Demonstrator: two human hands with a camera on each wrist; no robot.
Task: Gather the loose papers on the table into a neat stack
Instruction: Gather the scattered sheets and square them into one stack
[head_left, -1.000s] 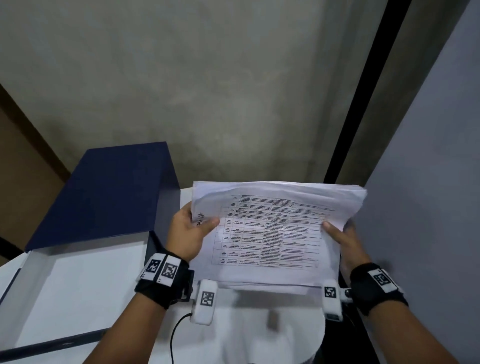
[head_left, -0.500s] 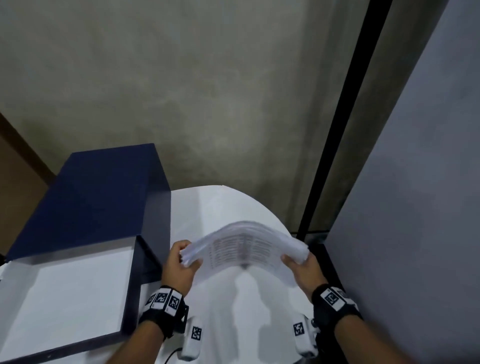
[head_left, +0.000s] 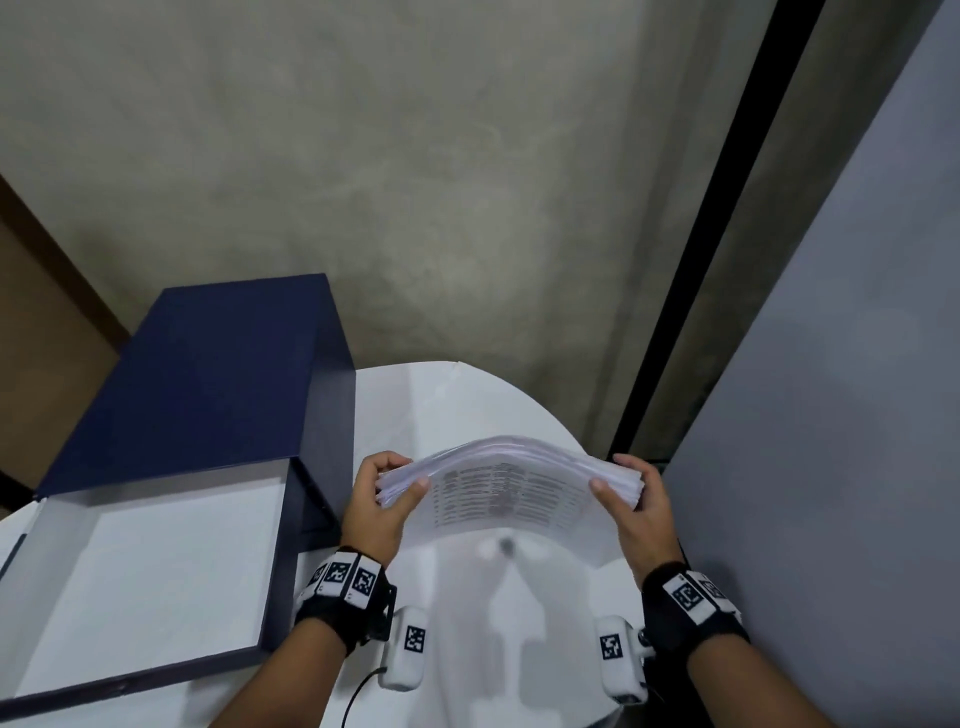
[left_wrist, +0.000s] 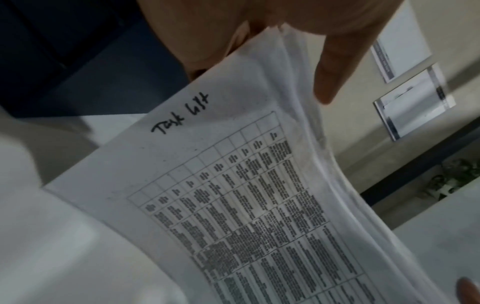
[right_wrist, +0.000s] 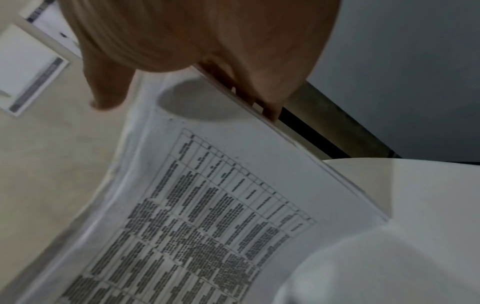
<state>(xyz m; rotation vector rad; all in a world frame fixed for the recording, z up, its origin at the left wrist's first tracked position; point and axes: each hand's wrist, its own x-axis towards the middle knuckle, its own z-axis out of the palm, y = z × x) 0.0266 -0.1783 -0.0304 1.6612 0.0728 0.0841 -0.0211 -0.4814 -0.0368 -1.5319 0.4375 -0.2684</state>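
A thick stack of white papers (head_left: 509, 488) with a printed table on its near face is held upright above the round white table (head_left: 447, 405), bowed upward in the middle. My left hand (head_left: 382, 496) grips its left edge and my right hand (head_left: 631, 499) grips its right edge, thumbs on the printed side. In the left wrist view the stack of papers (left_wrist: 233, 205) bears the handwritten words "Task list". The right wrist view shows the stack of papers (right_wrist: 207, 205) with its right edge against my fingers (right_wrist: 259, 92). The stack's lower edge hangs just above the tabletop.
A dark blue box (head_left: 202, 384) stands on the table at the left, its open lid (head_left: 156, 587) with a white lining lying toward me. A grey partition (head_left: 831, 415) rises close on the right. Concrete floor lies beyond the table.
The stack has been lowered from a raised, face-on position down to the table and stood on edge, bowing in the middle. Both hands kept their hold on its sides.
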